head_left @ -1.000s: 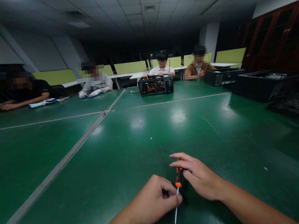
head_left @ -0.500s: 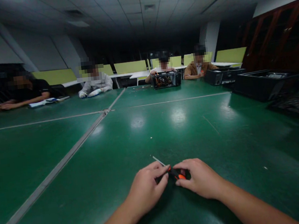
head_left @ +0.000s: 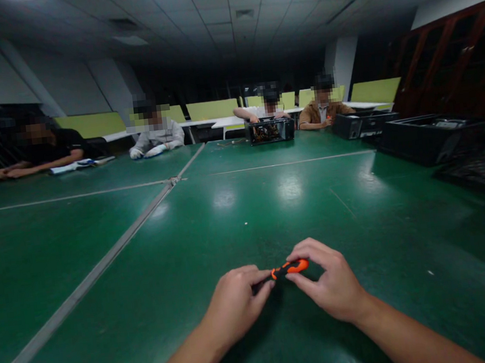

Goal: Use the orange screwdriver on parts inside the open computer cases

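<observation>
A: Where's the screwdriver (head_left: 292, 267)?

B: Between the two hands, above the near part of the green table (head_left: 212, 225), its orange-and-black handle lying nearly level. The left hand (head_left: 238, 303) has thumb and fingertips closed on the collar end. The right hand (head_left: 333, 281) curves round the other end, thumb and fingers a little apart with the handle between them. I can't tell whether they press on it.

A: And the boxes?

B: At the far side, a computer case (head_left: 269, 131) turns its open side this way, showing a tangle of wires and parts. A person in a white shirt (head_left: 260, 112) has both arms over it. On the right, a large black case (head_left: 420, 141) is open at the top, with something pale and metallic inside. Beyond it sits a smaller case (head_left: 364, 124); what it holds is too dim to name.

A: What else is hard to see?

B: The screwdriver's shaft is hidden by the left fingers. Near the right edge, a dark mesh panel (head_left: 479, 171) fades into shadow, and the dark thing beside it is cut off.
</observation>
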Motion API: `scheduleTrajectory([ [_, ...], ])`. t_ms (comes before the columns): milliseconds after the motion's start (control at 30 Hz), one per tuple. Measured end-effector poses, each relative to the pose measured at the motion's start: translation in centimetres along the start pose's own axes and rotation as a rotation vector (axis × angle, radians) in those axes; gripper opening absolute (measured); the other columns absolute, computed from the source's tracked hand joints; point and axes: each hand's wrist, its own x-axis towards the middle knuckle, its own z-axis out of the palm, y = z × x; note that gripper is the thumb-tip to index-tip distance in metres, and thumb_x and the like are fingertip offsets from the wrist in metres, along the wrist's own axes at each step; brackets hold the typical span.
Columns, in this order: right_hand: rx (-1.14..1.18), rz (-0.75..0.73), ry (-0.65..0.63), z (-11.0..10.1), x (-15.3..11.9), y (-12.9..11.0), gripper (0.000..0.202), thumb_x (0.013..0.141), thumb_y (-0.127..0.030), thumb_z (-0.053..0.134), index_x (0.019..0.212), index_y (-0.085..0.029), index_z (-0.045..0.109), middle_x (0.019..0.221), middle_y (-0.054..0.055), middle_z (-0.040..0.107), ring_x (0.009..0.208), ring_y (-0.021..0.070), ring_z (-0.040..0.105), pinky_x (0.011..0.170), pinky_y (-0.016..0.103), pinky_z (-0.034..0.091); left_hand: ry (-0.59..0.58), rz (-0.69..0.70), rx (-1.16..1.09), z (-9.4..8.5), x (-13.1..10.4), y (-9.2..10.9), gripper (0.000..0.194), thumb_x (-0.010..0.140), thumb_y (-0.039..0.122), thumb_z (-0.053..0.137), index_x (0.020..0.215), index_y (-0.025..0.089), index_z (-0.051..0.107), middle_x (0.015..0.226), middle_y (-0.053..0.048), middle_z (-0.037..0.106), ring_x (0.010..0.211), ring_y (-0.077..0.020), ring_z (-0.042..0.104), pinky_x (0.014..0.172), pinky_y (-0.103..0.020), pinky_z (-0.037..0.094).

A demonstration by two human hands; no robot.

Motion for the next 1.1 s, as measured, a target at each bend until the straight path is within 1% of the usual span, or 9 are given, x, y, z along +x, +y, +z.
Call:
scheduleTrajectory([
  [167,-0.003,-0.001,0.033,-0.3,0.1,-0.1,0.023,0.087,-0.018,0.065,0.110,-0.024,0.068,0.110,0.008,0.064,0.104,0.0213,0.063,0.094,0.036,0.049,-0.163,0.109,-0.133,0.3,-0.2,0.3,0.039,0.095,0.035,0.052,0.065,0.016,0.069,0.060,-0.001,0.056,0.058,-0.0121,0.052,0.056,-0.024,0.032],
  [367,-0.101,0.141,-0.273,-0.1,0.0,1.4,0.048,0.077,-0.003,0.056,0.118,-0.023,0.068,0.133,0.008,0.059,0.123,0.0223,0.055,0.108,0.041,0.041,-0.331,0.109,-0.609,0.9,-0.4,0.8,0.055,0.089,0.048,0.061,0.045,0.014,0.054,0.047,0.005,0.034,0.049,-0.0087,0.035,0.051,-0.024,0.027],
  [500,-0.213,0.199,-0.401,0.3,-0.2,2.0,0.037,0.082,-0.010,0.064,0.114,-0.028,0.073,0.123,0.006,0.066,0.115,0.0243,0.057,0.102,0.043,0.043,-0.318,-0.078,-0.878,1.0,-0.3,0.4,0.062,0.091,0.062,0.046,0.077,0.010,0.077,0.049,0.003,0.048,0.044,-0.0087,0.039,0.047,-0.023,0.030],
  [600,-0.263,0.204,-0.454,0.3,-0.1,1.5,0.017,0.082,-0.024,0.074,0.099,-0.029,0.077,0.101,0.004,0.068,0.099,0.0233,0.058,0.087,0.037,0.046,-0.174,-0.171,-0.984,1.0,-0.1,-0.1,0.068,0.095,0.059,0.031,0.111,0.008,0.073,0.057,0.001,0.052,0.043,-0.0093,0.041,0.046,-0.023,0.031],
  [700,-0.306,0.200,-0.466,0.2,0.0,0.8,0.006,0.082,-0.028,0.076,0.087,-0.026,0.075,0.081,0.002,0.063,0.085,0.0215,0.057,0.076,0.033,0.044,-0.015,-0.136,-0.811,1.1,0.1,-0.4,0.053,0.091,0.042,0.044,0.127,0.009,0.065,0.067,0.000,0.056,0.052,-0.0112,0.046,0.052,-0.024,0.036],
  [833,-0.318,0.108,-0.333,-0.2,0.1,0.0,0.009,0.085,-0.019,0.067,0.090,-0.023,0.073,0.079,0.002,0.062,0.082,0.0204,0.056,0.080,0.035,0.042,0.064,-0.075,-0.244,1.0,0.1,-0.5,0.038,0.088,0.029,0.053,0.121,0.020,0.070,0.080,-0.004,0.069,0.072,-0.0177,0.059,0.067,-0.026,0.042],
  [967,-0.209,0.003,-0.265,-1.1,0.6,-1.6,0.012,0.083,-0.018,0.067,0.093,-0.023,0.071,0.081,0.002,0.066,0.081,0.0203,0.057,0.081,0.037,0.042,-0.101,0.063,-0.106,0.3,-0.2,0.1,0.030,0.096,0.033,0.050,0.097,0.023,0.078,0.075,-0.005,0.072,0.069,-0.0175,0.062,0.065,-0.025,0.038],
  [1033,-0.043,0.040,-0.227,-2.0,0.2,-3.1,0.009,0.083,-0.021,0.070,0.091,-0.023,0.070,0.081,0.002,0.066,0.078,0.0193,0.059,0.074,0.033,0.045,-0.234,0.178,-0.214,-0.1,-0.5,0.5,0.036,0.097,0.038,0.049,0.089,0.020,0.079,0.064,-0.003,0.066,0.060,-0.0143,0.056,0.059,-0.024,0.035],
  [1100,0.109,0.091,-0.119,-3.3,-1.1,-4.9,0.008,0.084,-0.031,0.071,0.089,-0.025,0.068,0.079,0.002,0.064,0.074,0.0198,0.060,0.067,0.032,0.047,-0.345,0.256,-0.386,-0.6,-0.7,0.6,0.041,0.093,0.051,0.054,0.098,0.018,0.078,0.059,0.000,0.059,0.054,-0.0121,0.048,0.054,-0.023,0.033],
])
